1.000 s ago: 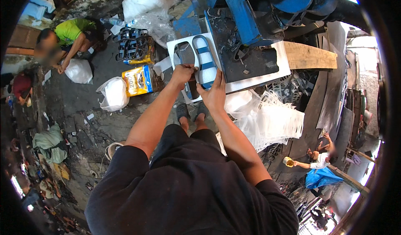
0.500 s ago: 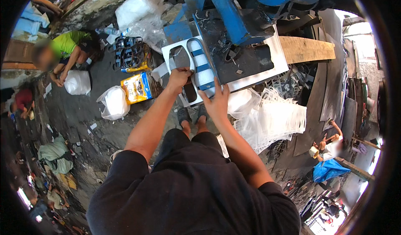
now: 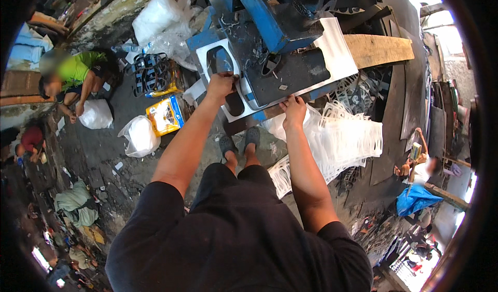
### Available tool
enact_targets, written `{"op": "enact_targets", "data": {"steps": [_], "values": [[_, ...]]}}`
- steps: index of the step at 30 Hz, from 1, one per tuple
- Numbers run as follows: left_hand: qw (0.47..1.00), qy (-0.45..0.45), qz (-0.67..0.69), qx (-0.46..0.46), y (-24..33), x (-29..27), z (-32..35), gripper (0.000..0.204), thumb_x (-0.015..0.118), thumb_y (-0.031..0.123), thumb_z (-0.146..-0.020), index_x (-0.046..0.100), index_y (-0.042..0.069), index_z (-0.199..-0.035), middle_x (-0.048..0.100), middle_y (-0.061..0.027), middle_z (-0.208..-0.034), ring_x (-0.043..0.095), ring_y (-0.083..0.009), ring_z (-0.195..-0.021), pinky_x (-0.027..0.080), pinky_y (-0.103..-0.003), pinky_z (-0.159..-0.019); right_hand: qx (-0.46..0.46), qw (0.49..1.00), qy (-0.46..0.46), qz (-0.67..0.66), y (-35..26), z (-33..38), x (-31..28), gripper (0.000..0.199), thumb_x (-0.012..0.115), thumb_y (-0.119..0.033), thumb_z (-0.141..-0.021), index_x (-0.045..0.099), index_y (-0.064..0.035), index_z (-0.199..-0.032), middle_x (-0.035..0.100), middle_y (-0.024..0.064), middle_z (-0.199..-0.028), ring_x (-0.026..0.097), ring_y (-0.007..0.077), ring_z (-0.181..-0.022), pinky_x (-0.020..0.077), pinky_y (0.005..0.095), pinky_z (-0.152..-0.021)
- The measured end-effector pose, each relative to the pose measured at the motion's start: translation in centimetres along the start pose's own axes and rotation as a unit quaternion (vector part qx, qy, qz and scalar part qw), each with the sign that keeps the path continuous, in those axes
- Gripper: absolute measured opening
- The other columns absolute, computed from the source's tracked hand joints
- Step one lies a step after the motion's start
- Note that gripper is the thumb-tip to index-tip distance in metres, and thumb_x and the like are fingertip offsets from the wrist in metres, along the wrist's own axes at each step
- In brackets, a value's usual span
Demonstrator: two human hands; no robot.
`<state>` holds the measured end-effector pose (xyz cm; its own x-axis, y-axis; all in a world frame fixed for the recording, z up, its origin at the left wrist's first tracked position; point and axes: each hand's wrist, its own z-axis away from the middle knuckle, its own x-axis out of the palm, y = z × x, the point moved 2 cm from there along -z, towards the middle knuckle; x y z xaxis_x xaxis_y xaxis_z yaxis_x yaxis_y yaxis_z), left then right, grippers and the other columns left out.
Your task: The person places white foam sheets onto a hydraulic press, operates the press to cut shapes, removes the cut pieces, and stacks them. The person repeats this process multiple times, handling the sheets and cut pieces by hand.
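Observation:
A white foam sheet (image 3: 207, 51) with sole-shaped holes lies on the bed of a blue press machine (image 3: 259, 17), partly under its dark press plate (image 3: 295, 74). My left hand (image 3: 220, 83) grips the sheet's near edge beside a cut-out hole. At the near right edge of the sheet my right hand (image 3: 294, 109) presses with its fingers curled onto it. A wooden board (image 3: 378, 49) carries the sheet's far end. My feet in dark sandals (image 3: 239, 142) stand on the ground below.
A heap of white cut-out scrap sheets (image 3: 342, 136) lies right of my feet. A yellow bag (image 3: 166, 115), white sacks (image 3: 139, 135) and a stack of dark soles (image 3: 150, 74) sit left. A person in green (image 3: 72, 77) crouches at left; another person (image 3: 420, 170) sits at right.
The white sheet has slid farther under the press plate, and the striped sole piece seen on it earlier is no longer visible. Both hands followed the sheet toward the machine.

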<state>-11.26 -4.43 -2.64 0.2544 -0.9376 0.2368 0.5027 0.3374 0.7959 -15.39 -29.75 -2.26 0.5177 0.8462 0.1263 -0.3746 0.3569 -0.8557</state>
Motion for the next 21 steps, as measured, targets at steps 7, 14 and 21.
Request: {"op": "enact_targets", "data": {"steps": [7, 14, 21], "values": [[0.95, 0.119, -0.27, 0.105, -0.4, 0.5, -0.8, 0.023, 0.062, 0.01, -0.087, 0.068, 0.001, -0.107, 0.07, -0.0133, -0.09, 0.066, -0.0283, -0.076, 0.051, -0.039, -0.07, 0.09, 0.991, -0.093, -0.033, -0.7, 1.4, -1.0, 0.015, 0.055, -0.014, -0.098, 0.059, 0.0, -0.104, 0.062, 0.006, -0.093, 0.064, 0.0191, -0.087, 0.056, 0.0321, -0.08], [0.75, 0.159, -0.478, 0.428, 6.5, -1.0, -5.6, 0.028, 0.057, 0.014, -0.089, 0.065, 0.006, -0.114, 0.065, -0.0231, -0.11, 0.062, -0.0424, -0.099, 0.05, -0.047, -0.085, 0.203, 0.973, -0.089, -0.066, 2.5, 4.5, -0.3, 0.016, 0.056, -0.005, -0.094, 0.054, 0.0043, -0.107, 0.062, 0.0193, -0.111, 0.064, 0.0322, -0.099, 0.0557, 0.0417, -0.088], [0.732, 0.073, -0.598, 0.32, 8.6, -1.8, -10.5, 0.025, 0.055, 0.017, -0.088, 0.067, 0.005, -0.107, 0.065, -0.0204, -0.108, 0.061, -0.0428, -0.098, 0.05, -0.048, -0.084, 0.22, 0.965, -0.127, -0.065, 1.3, 6.3, 4.3, 0.012, 0.053, 0.006, -0.083, 0.058, 0.0021, -0.093, 0.06, 0.0117, -0.096, 0.057, 0.0262, -0.087, 0.0476, 0.0427, -0.083]]}}
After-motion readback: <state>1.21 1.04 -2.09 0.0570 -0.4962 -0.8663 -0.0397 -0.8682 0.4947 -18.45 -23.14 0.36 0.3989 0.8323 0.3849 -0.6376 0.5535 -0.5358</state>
